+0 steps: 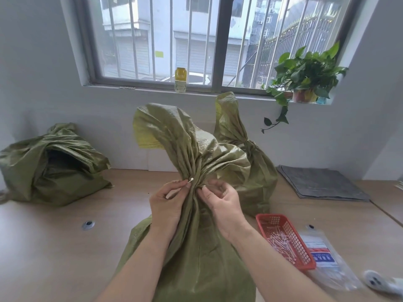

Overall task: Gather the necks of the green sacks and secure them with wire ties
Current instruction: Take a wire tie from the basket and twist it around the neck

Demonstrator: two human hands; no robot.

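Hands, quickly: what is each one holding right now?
Left hand: pinches one end of the wire tie at the sack neck.
Right hand: pinches the tie's other end against the same neck.

Both forearms bare, rising from lower edge, angled inward toward each other. Left hand (168,201) - fingers curled, thumb and forefinger pinching end of white wire tie (191,180) at hand's upper right. Right hand (222,203) just beside left hand, fingers curled inward, fingertips pinching gathered sack neck (197,171) at hand's upper left. Wrists roughly level, right one slightly bent. Hands close but apart - sack neck between them.
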